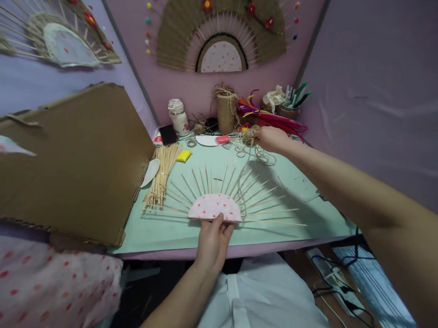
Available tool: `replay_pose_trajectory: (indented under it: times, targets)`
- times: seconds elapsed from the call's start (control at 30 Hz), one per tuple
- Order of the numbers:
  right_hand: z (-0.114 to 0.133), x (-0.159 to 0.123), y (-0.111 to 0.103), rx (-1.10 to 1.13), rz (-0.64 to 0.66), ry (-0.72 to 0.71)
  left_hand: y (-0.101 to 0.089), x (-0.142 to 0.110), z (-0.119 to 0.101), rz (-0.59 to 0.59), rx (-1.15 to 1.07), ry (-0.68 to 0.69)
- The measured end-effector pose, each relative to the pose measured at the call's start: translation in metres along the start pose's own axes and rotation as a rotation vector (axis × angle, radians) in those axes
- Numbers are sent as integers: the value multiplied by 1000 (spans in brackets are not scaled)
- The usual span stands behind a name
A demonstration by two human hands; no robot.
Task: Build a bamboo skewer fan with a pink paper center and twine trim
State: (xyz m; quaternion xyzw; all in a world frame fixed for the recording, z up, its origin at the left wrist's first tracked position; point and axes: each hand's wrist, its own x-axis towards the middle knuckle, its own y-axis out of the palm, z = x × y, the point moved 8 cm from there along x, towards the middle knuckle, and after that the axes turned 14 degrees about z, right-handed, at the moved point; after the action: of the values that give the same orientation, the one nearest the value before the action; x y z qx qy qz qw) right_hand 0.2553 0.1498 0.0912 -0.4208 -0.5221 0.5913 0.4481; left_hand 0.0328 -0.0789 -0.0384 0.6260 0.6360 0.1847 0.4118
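Observation:
My left hand [211, 244] pinches the straight lower edge of a half-round fan frame [213, 206], thumb on top. Pink-dotted fabric covers its centre, and thin wooden sticks spread out from it like rays. My right hand [270, 138] reaches to the back of the table, fingers closed on a small bundle of twine [251, 134]. Loose loops of twine [258, 155] trail from the bundle across the tabletop, and a strand runs down to the fan's right side. Just left of the bundle lies a tool with a red handle [223, 139].
Bamboo sticks [163, 173] lie in a pile at left, beside a yellow packet [184, 156] and a large cardboard sheet [70, 165]. Along the back stand a white bottle [180, 120], a twine spool [226, 110], pipe cleaners [275, 120] and a pen holder [289, 111]. A finished fan [221, 55] hangs above.

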Motion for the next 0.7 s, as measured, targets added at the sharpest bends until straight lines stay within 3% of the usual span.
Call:
replay_pose_trajectory:
  times: [0.13, 0.23, 0.37, 0.43, 0.5, 0.53, 0.6, 0.63, 0.7]
  targets:
    - [-3, 8, -7, 92, -9, 78, 13, -2, 21, 41, -40, -119]
    - [-2, 8, -10, 170, -39, 75, 13, -5, 26, 148, 99, -393]
    - [5, 8, -8, 243, -45, 4, 7, -27, 15, 424, 488, -844]
    - [12, 8, -4, 260, -25, -56, 16, -33, 0, 649, 804, -913]
    - [22, 7, 1, 261, -3, -109, 41, -19, -21, 823, 1161, -696]
    - [28, 6, 3, 257, 6, -129, 58, -6, -33, 837, 1325, -496]
    - [40, 3, 6, 247, 20, -163, 90, 22, -53, 742, 1579, -138]
    - [47, 2, 7, 242, 25, -177, 103, 35, -55, 696, 1653, -20]
    - [59, 2, 7, 234, 33, -202, 128, 53, -42, 781, 1776, 158]
